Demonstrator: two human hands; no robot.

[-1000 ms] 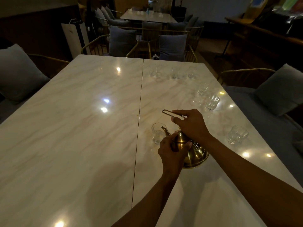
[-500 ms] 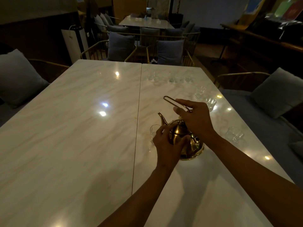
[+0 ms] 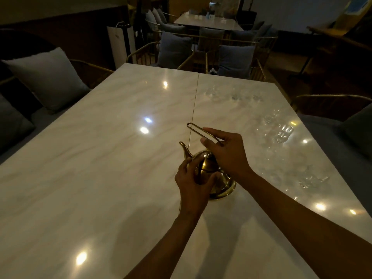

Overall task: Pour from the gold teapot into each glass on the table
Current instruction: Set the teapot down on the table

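The gold teapot (image 3: 207,165) is at the middle of the marble table (image 3: 100,178), spout pointing up and to the left. My right hand (image 3: 229,156) grips its thin wire handle from above. My left hand (image 3: 193,184) is curled round the lid and front of the body. Several clear glasses stand on the table's right half: a blurred row at the far end (image 3: 234,96), one pair on the right (image 3: 283,133), and one nearer me (image 3: 310,178). Any glass right beside the pot is hidden by my hands.
A seam (image 3: 194,109) splits the table into two slabs. Chairs with grey cushions (image 3: 234,59) line the far end, and cushioned benches (image 3: 46,77) run along both sides. Another table (image 3: 207,21) stands farther back.
The teapot has swung from tipped down over a small glass to spout-up. That glass has gone out of sight behind the pot and my left hand. Both hands keep their hold.
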